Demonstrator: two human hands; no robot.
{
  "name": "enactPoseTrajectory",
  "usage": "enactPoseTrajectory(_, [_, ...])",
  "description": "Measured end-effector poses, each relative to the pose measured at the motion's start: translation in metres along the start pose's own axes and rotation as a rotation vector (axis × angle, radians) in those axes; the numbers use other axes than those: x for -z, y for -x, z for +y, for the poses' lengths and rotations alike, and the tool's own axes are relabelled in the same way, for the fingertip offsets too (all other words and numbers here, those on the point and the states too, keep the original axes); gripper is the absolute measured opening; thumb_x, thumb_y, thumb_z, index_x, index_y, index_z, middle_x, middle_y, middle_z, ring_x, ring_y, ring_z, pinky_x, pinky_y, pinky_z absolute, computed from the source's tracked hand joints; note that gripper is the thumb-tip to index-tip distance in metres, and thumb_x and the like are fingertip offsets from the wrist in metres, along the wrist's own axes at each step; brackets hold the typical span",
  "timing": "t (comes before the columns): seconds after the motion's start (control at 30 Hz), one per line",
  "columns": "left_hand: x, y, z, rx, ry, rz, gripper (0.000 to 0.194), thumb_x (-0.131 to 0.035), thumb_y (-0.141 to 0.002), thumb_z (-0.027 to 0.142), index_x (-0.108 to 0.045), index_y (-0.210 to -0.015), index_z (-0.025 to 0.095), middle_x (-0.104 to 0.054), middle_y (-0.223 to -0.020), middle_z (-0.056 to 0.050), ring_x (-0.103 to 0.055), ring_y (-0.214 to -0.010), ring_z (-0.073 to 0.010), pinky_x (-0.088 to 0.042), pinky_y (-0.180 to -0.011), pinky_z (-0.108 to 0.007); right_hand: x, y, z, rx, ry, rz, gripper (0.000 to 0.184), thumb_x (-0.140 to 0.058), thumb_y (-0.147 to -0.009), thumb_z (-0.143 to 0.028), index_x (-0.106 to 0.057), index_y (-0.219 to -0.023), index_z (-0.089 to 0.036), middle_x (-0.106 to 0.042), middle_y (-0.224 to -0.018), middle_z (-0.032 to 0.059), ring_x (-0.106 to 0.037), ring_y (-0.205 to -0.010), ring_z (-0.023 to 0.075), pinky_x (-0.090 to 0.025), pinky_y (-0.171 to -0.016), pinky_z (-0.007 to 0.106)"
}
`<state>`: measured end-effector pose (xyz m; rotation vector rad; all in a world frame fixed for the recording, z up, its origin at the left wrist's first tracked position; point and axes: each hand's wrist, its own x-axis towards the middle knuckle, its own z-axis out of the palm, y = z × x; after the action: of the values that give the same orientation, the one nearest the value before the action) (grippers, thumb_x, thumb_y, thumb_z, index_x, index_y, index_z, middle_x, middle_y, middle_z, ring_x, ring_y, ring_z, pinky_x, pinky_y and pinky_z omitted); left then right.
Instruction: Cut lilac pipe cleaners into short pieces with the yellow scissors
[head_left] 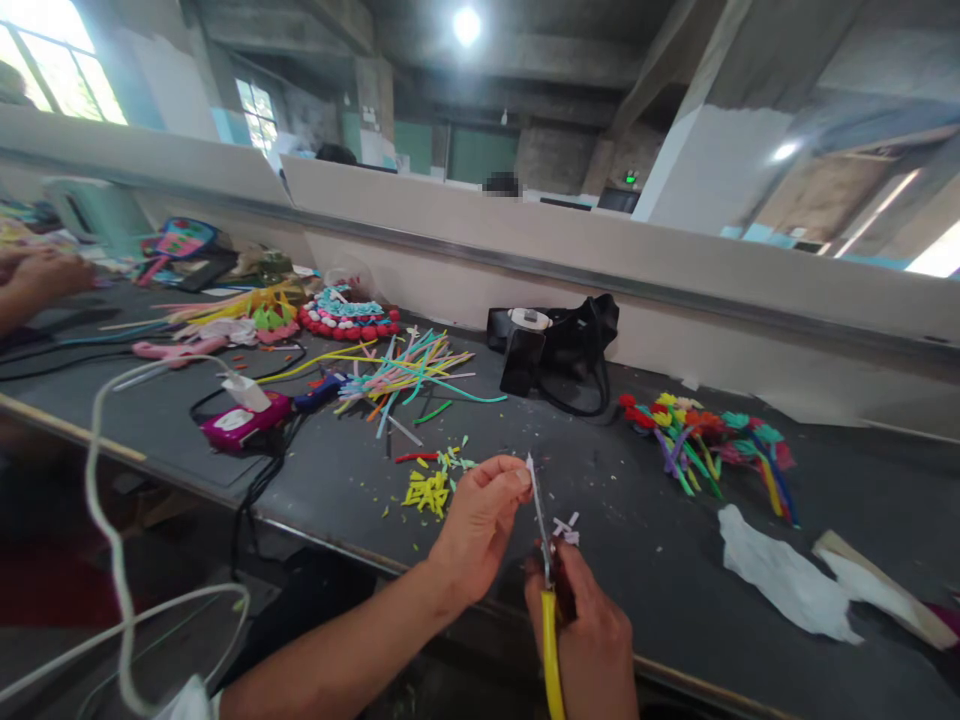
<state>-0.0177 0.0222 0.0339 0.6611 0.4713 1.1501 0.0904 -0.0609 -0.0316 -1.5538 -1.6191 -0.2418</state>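
My right hand (592,625) is wrapped round yellow-handled scissors (553,650), their blades pointing up and away from me. In front of the blades' tips, my left hand (480,520) pinches a small pale strip (530,463) between thumb and fingertips; most of it is hidden. Several short pale cut pieces (570,530) lie just beyond my right hand. To the left of my left hand is a small heap of yellow cut pieces (426,493), with pale green bits (454,460) and a short red stick (416,457) by it.
Fuzzy coloured stems (409,375) lie behind the yellow heap. A black bag (577,335) rests against the partition. Colourful stem flowers (701,430) and white paper (784,575) are at right. A magenta power block (246,420) with cables stands left. Another person's hand (52,275) is far left.
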Motion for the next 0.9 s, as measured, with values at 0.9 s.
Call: enactPoseTrajectory(0.9, [0.005,0.006,-0.012,-0.753,-1.342,-0.328,0.007,-0.059,-0.069,0.011,-0.057,-0.068,0.018,-0.063,-0.07,0.0,-0.055,-0.073,-0.0143,-0.035,-0.083,-0.034,0.034,-0.029,0.004,-0.658,-0.4,-0.02,0.056,-0.064,-0.074,-0.058,-0.062,-0.111,-0.016,-0.068,-0.07,0.0009,-0.057,-0.044,0.012,-0.046,-0.042,0.02])
